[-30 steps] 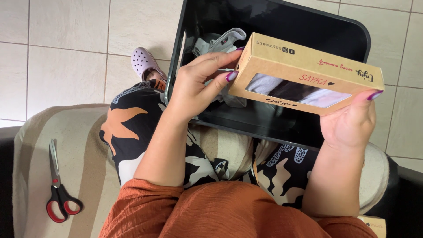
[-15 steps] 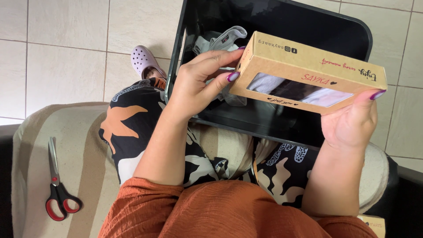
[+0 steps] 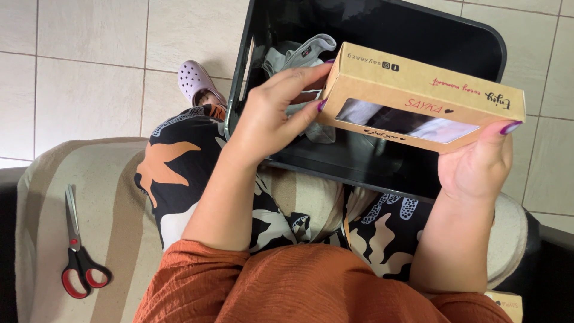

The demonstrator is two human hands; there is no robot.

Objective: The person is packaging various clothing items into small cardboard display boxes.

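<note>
Head view shows one long kraft cardboard box (image 3: 418,90) with a clear window in its face, held over a black plastic bin (image 3: 382,24) by both hands; compared with a second ago the box sits a shade flatter, its window face turned a little further from the camera, and the bin's far corner has crept slightly outward; the left hand's thumb now lies lower along the box's end, its fingertips curled over the top edge. Left hand (image 3: 269,116) is clamped on the box's left end, thumb under and fingers over; right hand (image 3: 475,167) is closed on the box's right end, palm beneath and thumb pressed against the front face. Through the window, folded grey, dark and pale fabric can be made out.

Counting: one box in the hands; one bin, directly under the box; inside the bin, behind the box's left end, a bundle of grey socks (image 3: 299,54), number unclear; one lilac clog (image 3: 196,84) on the tiled floor left of the bin; one pair of red-handled scissors (image 3: 79,251) lying on the striped seat cover (image 3: 107,197), well left of the box.
</note>
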